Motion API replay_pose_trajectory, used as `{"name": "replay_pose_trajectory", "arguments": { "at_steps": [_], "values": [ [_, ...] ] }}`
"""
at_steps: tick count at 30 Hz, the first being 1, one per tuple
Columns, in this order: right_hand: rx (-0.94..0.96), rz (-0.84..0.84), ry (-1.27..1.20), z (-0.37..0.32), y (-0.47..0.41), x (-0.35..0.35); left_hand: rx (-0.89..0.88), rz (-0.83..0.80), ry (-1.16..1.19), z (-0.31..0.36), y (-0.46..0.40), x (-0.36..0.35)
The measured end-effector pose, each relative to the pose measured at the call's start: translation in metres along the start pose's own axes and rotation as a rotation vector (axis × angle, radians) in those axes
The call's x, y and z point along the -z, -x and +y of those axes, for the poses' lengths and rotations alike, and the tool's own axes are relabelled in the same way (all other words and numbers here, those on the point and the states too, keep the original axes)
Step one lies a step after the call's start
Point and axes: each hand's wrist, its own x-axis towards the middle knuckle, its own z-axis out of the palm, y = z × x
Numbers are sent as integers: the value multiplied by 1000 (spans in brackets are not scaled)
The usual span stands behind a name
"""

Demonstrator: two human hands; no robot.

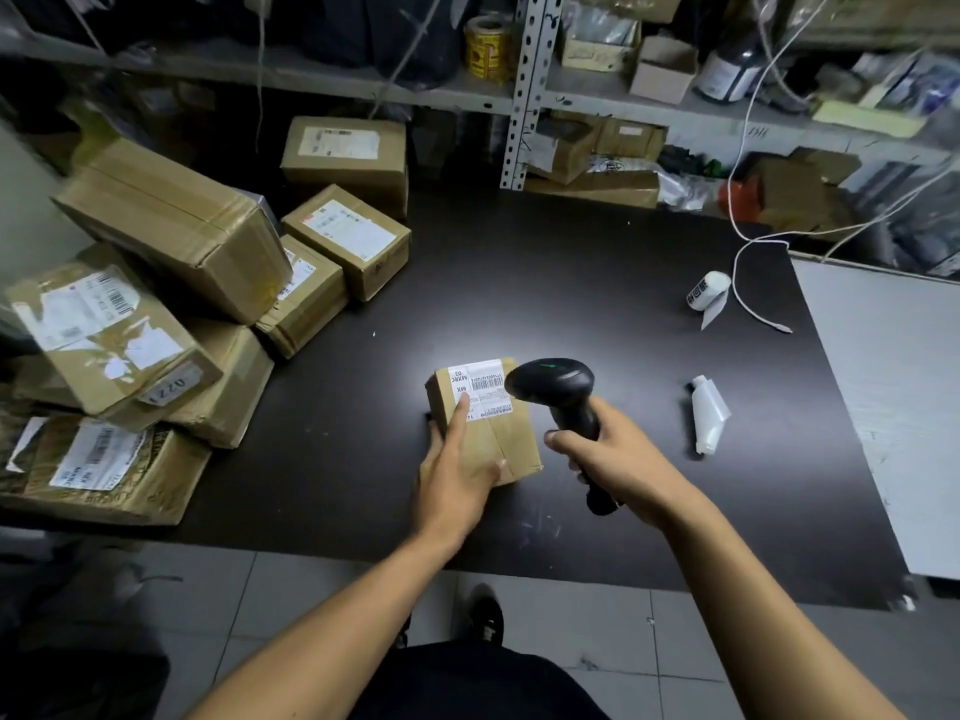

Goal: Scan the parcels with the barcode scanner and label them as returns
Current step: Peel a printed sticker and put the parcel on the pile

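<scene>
- A small parcel [483, 423] lies on the dark table [571, 283] just below the middle of the frame, white shipping label [480, 389] facing up.
- The left hand [457, 470] holds the parcel from its near left side: forefinger stretched along the top onto the label, thumb pressed against the near edge.
- The right hand [618, 454] grips the handle of the black scanner [563, 402], fingers curled round it; the scanner's head hangs just over the label's right end.
- The table's near edge runs across the lower part of the frame, close below both wrists, with tiled floor [597, 636] beneath it.
- Open dark tabletop stretches from the parcel toward the upper centre and to the right.
- A white board [883, 407] borders the table on the right side of the frame.
- Stacked boxes [171, 314] crowd the left side, some tilted on one another; the nearest corners sit well apart from the parcel.
- Right of the scanner lies a white tube [707, 415]; above it, near the table's right edge, a roll of labels [707, 291] with a strip hanging loose.
- A white cable [748, 283] loops down from the upper right onto the table beside the roll.
- Metal shelves [524, 90] with cartons and clutter close off the top of the frame behind the table.
</scene>
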Motion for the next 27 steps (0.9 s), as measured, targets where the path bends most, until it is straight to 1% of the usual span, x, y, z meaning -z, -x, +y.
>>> {"name": "replay_pose_trajectory", "arguments": {
  "at_steps": [2,5,20,22,24,26,27],
  "values": [
    [25,0,81,-10,3,-1,-1,26,-45,3,-2,-1],
    [10,18,141,-20,7,0,41,53,-83,7,-4,-3],
    [-38,18,157,-32,11,-2,38,28,-41,-2,-4,1],
    [-54,49,144,-25,7,-1,42,20,-27,-4,-7,2],
    [-89,122,113,-8,-1,-2,52,6,27,-8,-12,5],
    [-142,214,72,18,-9,-4,79,-47,77,-11,-19,13],
    [-176,255,55,33,-12,-7,90,-99,81,-12,-23,18]
  ]
}}
